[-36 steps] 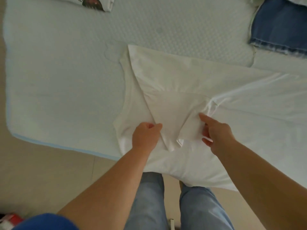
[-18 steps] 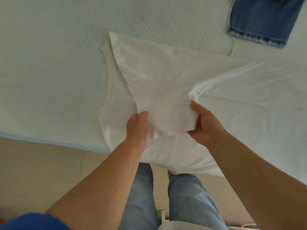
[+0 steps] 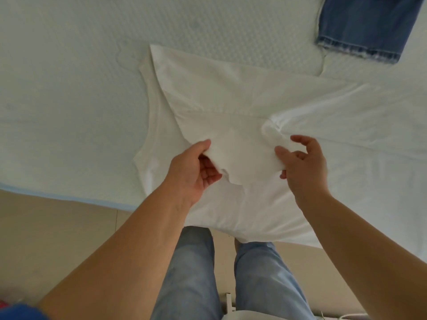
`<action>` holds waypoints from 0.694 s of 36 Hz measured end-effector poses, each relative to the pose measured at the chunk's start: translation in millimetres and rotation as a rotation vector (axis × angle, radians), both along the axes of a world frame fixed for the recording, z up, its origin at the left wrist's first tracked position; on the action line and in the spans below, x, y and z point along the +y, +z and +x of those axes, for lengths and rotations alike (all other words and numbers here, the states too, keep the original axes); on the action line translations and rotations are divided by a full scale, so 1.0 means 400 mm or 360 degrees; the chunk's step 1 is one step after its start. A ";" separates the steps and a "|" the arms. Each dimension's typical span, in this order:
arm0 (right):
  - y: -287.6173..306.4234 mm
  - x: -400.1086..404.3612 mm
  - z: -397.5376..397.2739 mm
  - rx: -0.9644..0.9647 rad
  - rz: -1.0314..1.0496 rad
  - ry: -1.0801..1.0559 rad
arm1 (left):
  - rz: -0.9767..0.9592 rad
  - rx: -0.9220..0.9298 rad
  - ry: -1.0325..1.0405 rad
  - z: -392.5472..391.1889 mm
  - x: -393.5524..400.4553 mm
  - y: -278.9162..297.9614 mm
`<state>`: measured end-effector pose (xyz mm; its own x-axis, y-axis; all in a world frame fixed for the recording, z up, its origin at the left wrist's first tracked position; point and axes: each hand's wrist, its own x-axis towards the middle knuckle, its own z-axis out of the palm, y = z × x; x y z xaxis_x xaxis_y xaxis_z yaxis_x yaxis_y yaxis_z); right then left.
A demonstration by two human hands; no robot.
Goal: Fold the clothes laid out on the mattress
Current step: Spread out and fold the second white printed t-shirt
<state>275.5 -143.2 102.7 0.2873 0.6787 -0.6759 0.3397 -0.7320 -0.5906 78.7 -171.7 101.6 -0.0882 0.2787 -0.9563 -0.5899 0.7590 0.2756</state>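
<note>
— Quilted pale-green fabric, is that the surface?

— Yes, the pale-green quilted mattress (image 3: 69, 93) fills most of the view, with a light blue piped edge along its near left side. Below that edge there is beige floor, and the person's legs in light blue jeans (image 3: 196, 273) stand close against the bed.

— And the garment being folded?

— It is a white cotton T-shirt (image 3: 231, 93), lying on the mattress from the centre out to the right, its near part hanging a little over the mattress edge. One side has already been turned inward, so a diagonal fold runs from the far left corner down toward the hands.

— What are the hands doing?

— They are apart, both on the folded-in sleeve in the near middle. The left hand (image 3: 191, 172) pinches the sleeve's near left edge between thumb and curled fingers. The right hand (image 3: 302, 165) grips the bunched cloth at the sleeve's right side, with the forefinger lifted free.

— Why hold it there?

— My guess is that they are pulling the sleeve taut and squaring it, so it lies flat inside the body before the next fold. The shirt is only partly folded.

— Anything else?

— A dark blue denim garment with a frayed hem (image 3: 360, 31) lies at the far right, well apart from the shirt. Whether it is folded, I cannot tell.
</note>
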 end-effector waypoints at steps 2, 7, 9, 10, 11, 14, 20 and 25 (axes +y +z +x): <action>0.018 0.021 -0.003 0.0101 0.0045 -0.0014 | 0.0070 -0.0101 0.0060 0.004 0.041 0.014; 0.019 0.116 -0.023 0.0577 -0.0175 -0.0656 | 0.0107 -0.0244 0.0322 -0.008 0.162 0.006; 0.005 0.162 -0.032 0.0806 -0.0169 -0.0874 | 0.0166 -0.0225 0.0369 -0.019 0.210 -0.012; -0.002 0.184 -0.036 0.0876 -0.0138 -0.0917 | 0.0205 -0.0203 0.0351 -0.025 0.230 -0.021; -0.011 0.201 -0.039 0.0887 -0.0098 -0.0903 | 0.0235 -0.0165 0.0292 -0.031 0.248 -0.030; -0.040 0.229 -0.042 0.0554 -0.0075 -0.0528 | 0.0209 0.0091 -0.0028 -0.045 0.279 -0.048; -0.096 0.192 -0.038 -0.0318 -0.0003 0.0233 | 0.0255 0.1260 -0.0794 -0.064 0.223 -0.083; -0.096 0.176 -0.047 -0.0218 -0.0090 0.0032 | 0.0195 0.1687 -0.0986 -0.090 0.138 -0.109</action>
